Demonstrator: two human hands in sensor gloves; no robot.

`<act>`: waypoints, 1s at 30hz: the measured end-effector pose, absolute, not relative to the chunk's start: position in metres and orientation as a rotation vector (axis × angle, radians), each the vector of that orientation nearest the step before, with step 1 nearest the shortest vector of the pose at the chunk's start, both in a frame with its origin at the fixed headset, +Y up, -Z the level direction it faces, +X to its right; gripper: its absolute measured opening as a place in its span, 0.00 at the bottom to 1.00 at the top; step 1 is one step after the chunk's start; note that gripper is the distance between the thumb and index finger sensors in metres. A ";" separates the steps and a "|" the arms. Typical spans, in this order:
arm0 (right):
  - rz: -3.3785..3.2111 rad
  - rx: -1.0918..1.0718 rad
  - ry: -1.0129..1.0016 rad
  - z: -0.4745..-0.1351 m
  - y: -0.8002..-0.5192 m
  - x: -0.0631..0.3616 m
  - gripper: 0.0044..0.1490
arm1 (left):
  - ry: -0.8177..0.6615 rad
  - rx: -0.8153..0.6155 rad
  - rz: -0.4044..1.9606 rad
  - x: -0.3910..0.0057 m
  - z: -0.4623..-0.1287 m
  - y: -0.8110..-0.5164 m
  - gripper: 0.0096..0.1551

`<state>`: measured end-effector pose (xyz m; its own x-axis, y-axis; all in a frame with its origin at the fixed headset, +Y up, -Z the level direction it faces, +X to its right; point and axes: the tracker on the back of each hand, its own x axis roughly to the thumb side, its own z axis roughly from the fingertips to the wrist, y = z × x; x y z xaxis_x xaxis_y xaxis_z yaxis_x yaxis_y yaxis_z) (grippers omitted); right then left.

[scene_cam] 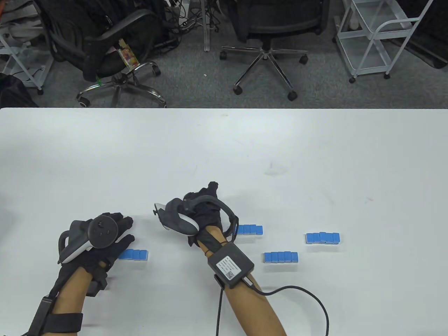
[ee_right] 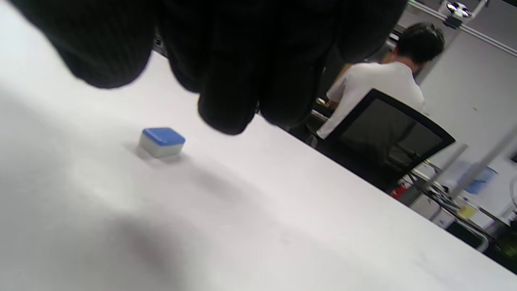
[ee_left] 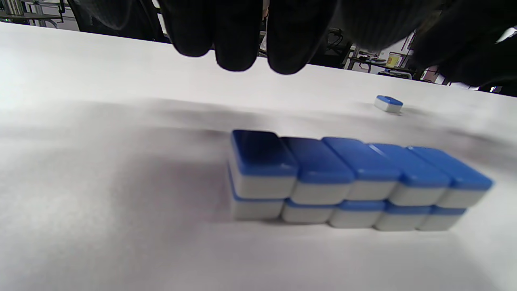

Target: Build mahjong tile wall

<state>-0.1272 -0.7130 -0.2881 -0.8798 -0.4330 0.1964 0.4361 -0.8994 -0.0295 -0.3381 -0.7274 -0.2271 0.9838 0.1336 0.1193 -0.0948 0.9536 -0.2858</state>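
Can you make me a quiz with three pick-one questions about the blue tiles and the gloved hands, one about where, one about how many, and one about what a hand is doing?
1. Where does the two-layer tile stack sit?
A. under the left hand
B. on a chair
C. at the table's far edge

2. How many tiles are in the stack's top layer, in the left wrist view?
A. two
B. five
C. nine

3. What is the right hand doing?
A. gripping a stack
B. pinching the single tile
C. holding nothing

Answers:
1 A, the table view shows the stack poking out from under that hand.
2 B, five blue backs line up side by side.
3 C, its fingers hang above the bare table, apart from the lone tile.
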 end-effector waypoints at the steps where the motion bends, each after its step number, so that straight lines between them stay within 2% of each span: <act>1: -2.652 -0.214 -0.089 -0.296 -0.723 -0.133 0.47 | -0.140 -0.284 0.117 -0.338 -0.227 -0.727 0.37; 2: -2.635 -0.160 -0.169 -0.301 -0.729 -0.138 0.50 | -0.141 -0.285 0.119 -0.338 -0.227 -0.728 0.37; 4: -2.631 -0.113 -0.263 -0.307 -0.740 -0.144 0.51 | -0.146 -0.299 0.117 -0.337 -0.228 -0.730 0.37; 8: -2.677 -0.017 -0.246 -0.314 -0.752 -0.149 0.41 | -0.154 -0.300 0.116 -0.334 -0.228 -0.730 0.37; 11: -2.656 -0.061 -0.120 -0.310 -0.748 -0.151 0.36 | -0.156 -0.299 0.117 -0.334 -0.228 -0.731 0.37; 18: -2.539 -0.327 -0.119 -0.280 -0.742 -0.150 0.35 | -0.153 -0.300 0.119 -0.334 -0.228 -0.730 0.37; 22: -2.521 -0.493 -0.100 -0.251 -0.720 -0.130 0.35 | -0.151 -0.305 0.119 -0.333 -0.226 -0.731 0.37; 25: -2.650 -0.518 0.043 -0.236 -0.684 -0.098 0.37 | -0.151 -0.300 0.116 -0.334 -0.227 -0.730 0.37; 27: -2.791 -0.479 0.077 -0.228 -0.661 -0.065 0.37 | -0.148 -0.299 0.122 -0.334 -0.227 -0.730 0.37; 30: -2.878 -0.330 0.082 -0.232 -0.648 -0.017 0.37 | -0.142 -0.303 0.116 -0.335 -0.227 -0.730 0.37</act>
<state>-0.0172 -0.6479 -0.2317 -0.9449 -0.2459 0.2161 0.2333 -0.9689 -0.0827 -0.3351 -0.7301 -0.2270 0.9834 0.1344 0.1217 -0.0918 0.9478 -0.3053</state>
